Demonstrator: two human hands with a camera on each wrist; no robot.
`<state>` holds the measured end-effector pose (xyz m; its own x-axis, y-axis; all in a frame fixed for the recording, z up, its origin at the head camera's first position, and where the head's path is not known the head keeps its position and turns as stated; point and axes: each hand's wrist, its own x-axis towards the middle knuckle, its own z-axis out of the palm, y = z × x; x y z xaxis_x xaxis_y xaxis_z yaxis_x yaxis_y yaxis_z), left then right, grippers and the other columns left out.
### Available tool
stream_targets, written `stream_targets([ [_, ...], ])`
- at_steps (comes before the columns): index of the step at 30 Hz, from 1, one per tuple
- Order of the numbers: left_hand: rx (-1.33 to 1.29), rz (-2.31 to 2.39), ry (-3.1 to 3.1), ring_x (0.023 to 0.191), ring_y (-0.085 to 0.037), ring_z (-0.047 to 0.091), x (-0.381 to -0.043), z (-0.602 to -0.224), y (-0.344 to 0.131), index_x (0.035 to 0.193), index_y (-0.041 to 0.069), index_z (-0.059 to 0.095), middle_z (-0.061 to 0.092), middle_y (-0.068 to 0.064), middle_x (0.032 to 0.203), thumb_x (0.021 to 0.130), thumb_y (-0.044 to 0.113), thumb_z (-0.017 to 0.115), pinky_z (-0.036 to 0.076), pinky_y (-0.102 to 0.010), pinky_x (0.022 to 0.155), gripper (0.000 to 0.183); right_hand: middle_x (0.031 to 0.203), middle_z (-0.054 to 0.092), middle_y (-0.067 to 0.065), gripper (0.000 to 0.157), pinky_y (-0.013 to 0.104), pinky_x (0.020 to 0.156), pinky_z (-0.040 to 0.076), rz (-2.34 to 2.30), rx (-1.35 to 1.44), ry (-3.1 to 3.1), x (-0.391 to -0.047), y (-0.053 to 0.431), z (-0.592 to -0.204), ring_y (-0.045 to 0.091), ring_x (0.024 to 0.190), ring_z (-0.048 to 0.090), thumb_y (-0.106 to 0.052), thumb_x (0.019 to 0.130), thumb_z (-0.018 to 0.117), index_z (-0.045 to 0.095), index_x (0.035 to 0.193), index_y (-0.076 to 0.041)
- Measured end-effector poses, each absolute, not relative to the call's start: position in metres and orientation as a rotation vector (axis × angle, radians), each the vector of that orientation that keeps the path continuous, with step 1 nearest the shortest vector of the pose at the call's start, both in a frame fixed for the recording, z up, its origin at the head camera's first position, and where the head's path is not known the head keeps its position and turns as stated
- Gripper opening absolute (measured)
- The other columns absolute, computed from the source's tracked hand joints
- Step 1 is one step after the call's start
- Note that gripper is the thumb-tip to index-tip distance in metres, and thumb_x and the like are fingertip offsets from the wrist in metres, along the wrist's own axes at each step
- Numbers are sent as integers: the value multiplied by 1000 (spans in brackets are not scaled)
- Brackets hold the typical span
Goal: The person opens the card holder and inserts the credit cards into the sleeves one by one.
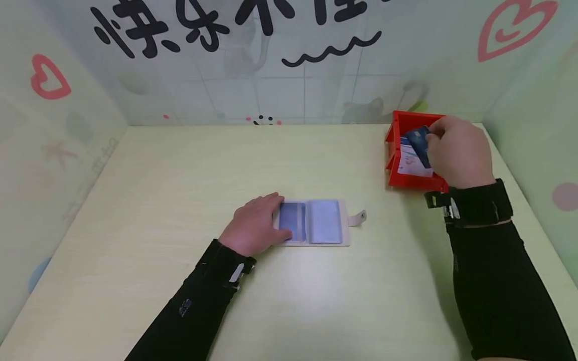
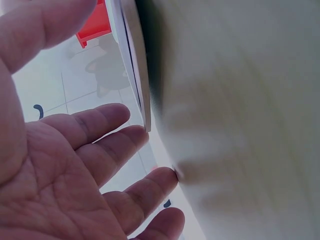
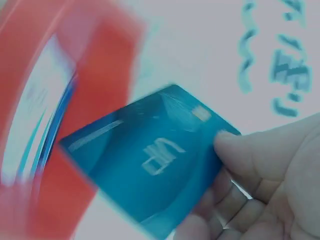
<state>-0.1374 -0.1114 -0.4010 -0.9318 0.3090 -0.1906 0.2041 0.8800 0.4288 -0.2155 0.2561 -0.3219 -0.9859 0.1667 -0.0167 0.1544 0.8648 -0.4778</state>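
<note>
Bin (image 1: 417, 181): near far right corner of table (image 1: 180, 175), with room between it and wallet (image 1: 324, 220). Card (image 3: 145, 160): over bin, edge pinched in right hand (image 1: 462, 150). Left hand (image 1: 255, 224): fingers relaxed, touching wallet's left edge.

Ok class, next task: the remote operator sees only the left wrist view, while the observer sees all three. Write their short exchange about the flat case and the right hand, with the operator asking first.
Operator: I get the left hand and just the edge of a flat case. Is the case open or closed?
Observer: Open. The head view shows both inner sides facing up.
Operator: Thanks. The right hand is outside my picture. What is it holding?
Observer: It pinches a card with "VIP" printed on it.
</note>
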Motion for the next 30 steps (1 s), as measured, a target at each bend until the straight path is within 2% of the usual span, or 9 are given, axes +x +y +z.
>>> stream_targets([
  [2,390,588,2796,122,-29,60,-137,-401,-111,150,8,53,61,-8,146,90,39,81,51,-56,103,73,138,61,27,47,65,101,54,874,-222,-2961,-207,243,-320,47,117,55,-28,111,49,56,147,0],
  [5,397,576,2799,125,-30,60,-138,-401,-112,151,8,53,60,-9,149,90,39,81,51,-56,104,74,129,64,23,48,62,97,58,1034,-97,-2947,-196,219,-326,42,117,58,-25,109,57,51,151,-5],
  [9,400,566,2798,133,-33,58,-138,-401,-111,153,8,52,55,-10,156,90,38,82,49,-57,109,76,122,66,16,43,43,84,63,1257,62,-3024,-187,183,-347,33,110,61,-22,106,62,57,148,-13],
  [11,394,558,2796,136,-34,56,-138,-401,-111,153,8,52,53,-11,158,90,39,82,48,-58,111,77,124,68,13,36,33,80,61,1344,117,-3082,-184,166,-359,31,107,63,-23,107,62,63,142,-15],
  [14,385,542,2794,141,-36,53,-138,-401,-110,154,8,51,51,-12,161,90,40,82,45,-60,114,78,119,72,12,30,26,76,57,1414,169,-3131,-179,145,-375,28,102,64,-22,106,62,69,134,-12],
  [19,382,509,2797,143,-38,52,-138,-401,-109,154,9,52,50,-12,162,90,42,82,46,-61,114,79,104,73,10,29,27,76,54,1379,250,-3176,-173,130,-389,25,94,63,-19,105,64,71,132,-11],
  [25,377,487,2798,146,-38,50,-138,-400,-109,154,9,53,49,-12,162,90,43,80,44,-62,116,77,107,72,9,31,32,87,58,1339,299,-3241,-171,127,-391,25,98,63,-20,105,65,70,134,-10],
  [30,378,463,2797,148,-39,47,-138,-400,-108,154,9,53,48,-12,163,91,43,80,43,-62,116,76,109,71,9,32,34,89,58,1321,306,-3276,-171,126,-394,25,98,63,-20,105,65,69,136,-11],
])
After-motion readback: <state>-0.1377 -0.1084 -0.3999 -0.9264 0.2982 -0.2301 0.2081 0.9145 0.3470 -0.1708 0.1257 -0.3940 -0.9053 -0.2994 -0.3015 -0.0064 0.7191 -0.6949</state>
